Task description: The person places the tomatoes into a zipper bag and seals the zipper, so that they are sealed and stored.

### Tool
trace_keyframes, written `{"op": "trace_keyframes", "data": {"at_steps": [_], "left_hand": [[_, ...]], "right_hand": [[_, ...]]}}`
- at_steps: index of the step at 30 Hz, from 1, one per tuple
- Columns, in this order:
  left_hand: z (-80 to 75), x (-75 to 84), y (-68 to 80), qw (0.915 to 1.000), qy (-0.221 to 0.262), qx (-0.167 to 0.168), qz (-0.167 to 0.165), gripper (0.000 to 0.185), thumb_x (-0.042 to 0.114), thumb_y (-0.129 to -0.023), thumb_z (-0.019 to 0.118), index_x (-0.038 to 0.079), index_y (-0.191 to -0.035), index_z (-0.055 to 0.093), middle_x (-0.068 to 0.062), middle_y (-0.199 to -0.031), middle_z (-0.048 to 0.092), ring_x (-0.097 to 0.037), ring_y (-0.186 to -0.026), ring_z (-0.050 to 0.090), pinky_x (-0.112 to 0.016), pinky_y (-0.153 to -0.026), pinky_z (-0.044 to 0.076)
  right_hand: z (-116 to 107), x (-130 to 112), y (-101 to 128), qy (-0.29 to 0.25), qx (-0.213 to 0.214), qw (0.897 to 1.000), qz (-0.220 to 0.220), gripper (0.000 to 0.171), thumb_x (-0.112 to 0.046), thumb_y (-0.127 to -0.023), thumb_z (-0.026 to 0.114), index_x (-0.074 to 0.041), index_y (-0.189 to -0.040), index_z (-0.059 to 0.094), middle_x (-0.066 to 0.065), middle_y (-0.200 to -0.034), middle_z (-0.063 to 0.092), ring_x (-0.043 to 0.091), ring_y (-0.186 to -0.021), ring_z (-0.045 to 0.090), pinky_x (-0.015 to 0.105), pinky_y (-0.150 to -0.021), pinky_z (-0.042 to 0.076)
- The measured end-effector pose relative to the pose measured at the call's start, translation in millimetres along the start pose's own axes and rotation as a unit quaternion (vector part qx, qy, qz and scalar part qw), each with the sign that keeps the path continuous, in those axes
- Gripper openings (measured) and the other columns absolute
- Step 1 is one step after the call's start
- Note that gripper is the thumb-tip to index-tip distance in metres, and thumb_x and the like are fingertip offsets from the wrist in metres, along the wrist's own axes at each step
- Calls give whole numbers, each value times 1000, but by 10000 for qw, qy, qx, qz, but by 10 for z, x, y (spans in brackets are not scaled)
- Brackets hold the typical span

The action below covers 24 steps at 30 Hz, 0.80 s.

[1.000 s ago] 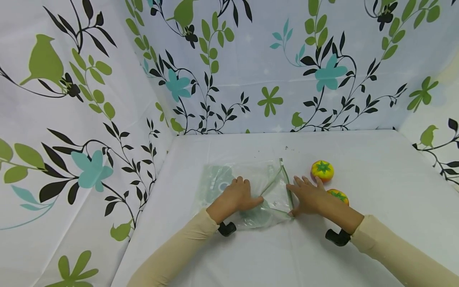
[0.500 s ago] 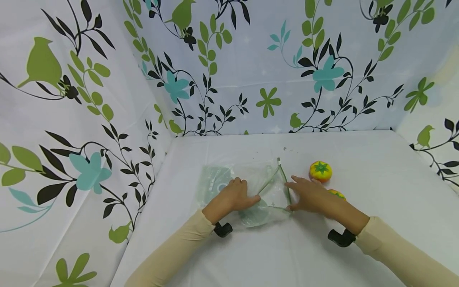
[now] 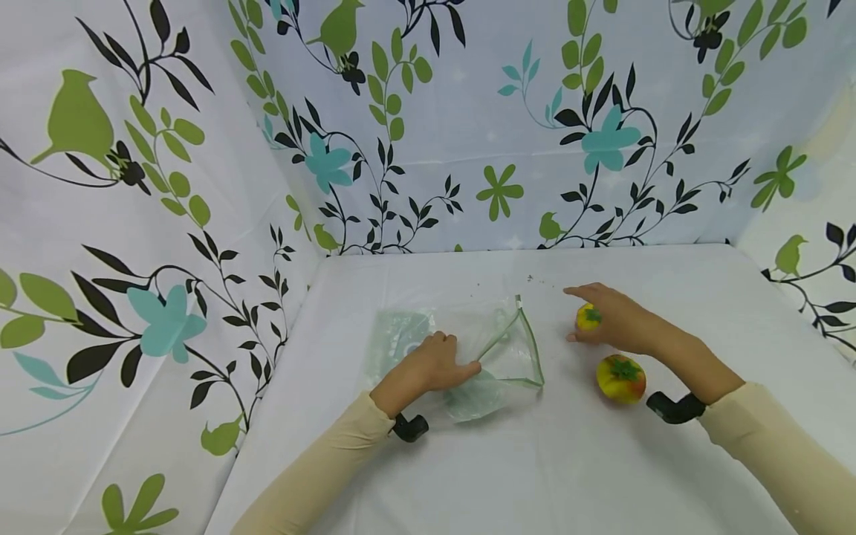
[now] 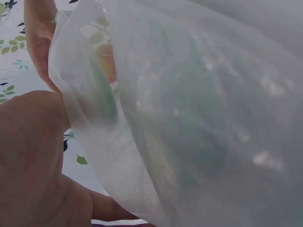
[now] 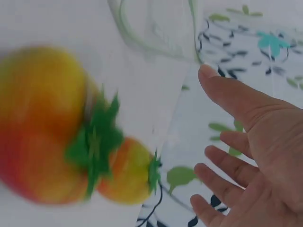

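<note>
A clear zip bag (image 3: 478, 397) with a green-edged mouth lies on the table, its mouth spread toward the right. My left hand (image 3: 431, 364) grips the bag near that mouth, thumb at the edge and fingers curled on top. In the left wrist view the cloudy bag (image 4: 203, 109) fills most of the picture beside the hand (image 4: 31, 161). My right hand (image 3: 622, 319) reaches over the farther tomato-like toy fruit (image 3: 588, 318), partly hiding it. The right wrist view shows its palm (image 5: 272, 151) and spread fingers apart from both fruits. The nearer yellow-red fruit (image 3: 621, 379) sits just below that hand.
The white table (image 3: 535, 475) is bounded behind by a leaf-patterned cloth (image 3: 435, 171), with another patterned cloth (image 3: 221, 186) on the left. Small dark specks (image 3: 530, 278) lie near the table's back.
My right hand has left the bag's mouth and moved right and away to the farther fruit, uncovering the nearer one. The left hand stays on the bag.
</note>
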<state>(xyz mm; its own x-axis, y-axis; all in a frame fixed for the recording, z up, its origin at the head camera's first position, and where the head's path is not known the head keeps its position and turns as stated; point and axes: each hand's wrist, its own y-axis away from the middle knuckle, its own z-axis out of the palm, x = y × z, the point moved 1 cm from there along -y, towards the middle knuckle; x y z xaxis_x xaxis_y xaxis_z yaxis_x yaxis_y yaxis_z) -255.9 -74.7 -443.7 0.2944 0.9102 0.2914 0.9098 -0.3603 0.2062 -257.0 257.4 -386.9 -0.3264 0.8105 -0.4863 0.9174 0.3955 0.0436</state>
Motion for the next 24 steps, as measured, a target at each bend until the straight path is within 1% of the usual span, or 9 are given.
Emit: {"op": "trace_keyframes", "data": {"at_steps": [3, 6, 9, 14, 18, 24], "left_hand": [[0, -6, 4, 10000, 31, -78, -2, 85, 63, -91, 49, -3, -144, 46, -18, -143, 46, -31, -128, 46, -45, -99, 44], [-3, -10, 1, 9999, 68, -84, -3, 85, 63, -90, 49, -3, -145, 46, -18, -143, 46, -30, -128, 46, -44, -99, 44], [-8, -10, -2, 9999, 93, -54, 3, 85, 62, -90, 49, -3, -144, 46, -18, -143, 46, -31, -128, 47, -44, -99, 44], [-1, -7, 1, 9999, 107, -10, 16, 85, 62, -90, 49, -4, -144, 46, -19, -142, 47, -31, -127, 48, -44, -99, 44], [8, -4, 8, 9999, 100, 29, 22, 86, 62, -90, 49, -4, -144, 46, -20, -141, 48, -32, -127, 49, -45, -98, 45], [-2, 3, 11, 9999, 43, 92, 16, 85, 61, -90, 50, -3, -145, 47, -20, -141, 48, -33, -126, 50, -46, -97, 46]], "right_hand": [[-104, 160, 9, -126, -22, 9997, 201, 80, -31, -90, 78, -9, -155, 36, 23, -155, 31, 49, -140, 27, 68, -102, 31], [-143, 315, 15, -175, -97, 9992, 351, 85, -33, -88, 79, -8, -155, 34, 26, -155, 29, 52, -137, 28, 69, -99, 33], [-133, 478, 16, -120, -148, 9993, 334, 88, -34, -85, 81, -4, -153, 35, 29, -151, 33, 53, -134, 33, 68, -96, 38], [-85, 718, 27, -189, -244, 9991, 303, 88, -37, -86, 80, -2, -152, 35, 29, -148, 39, 52, -131, 37, 67, -94, 41], [-61, 830, 39, -375, -338, 9982, 332, 87, -43, -88, 77, -4, -153, 34, 29, -148, 39, 53, -131, 37, 70, -92, 40], [-38, 893, 29, -472, -420, 9974, 333, 89, -47, -88, 75, -2, -153, 34, 29, -148, 40, 53, -131, 37, 72, -93, 38]]}}
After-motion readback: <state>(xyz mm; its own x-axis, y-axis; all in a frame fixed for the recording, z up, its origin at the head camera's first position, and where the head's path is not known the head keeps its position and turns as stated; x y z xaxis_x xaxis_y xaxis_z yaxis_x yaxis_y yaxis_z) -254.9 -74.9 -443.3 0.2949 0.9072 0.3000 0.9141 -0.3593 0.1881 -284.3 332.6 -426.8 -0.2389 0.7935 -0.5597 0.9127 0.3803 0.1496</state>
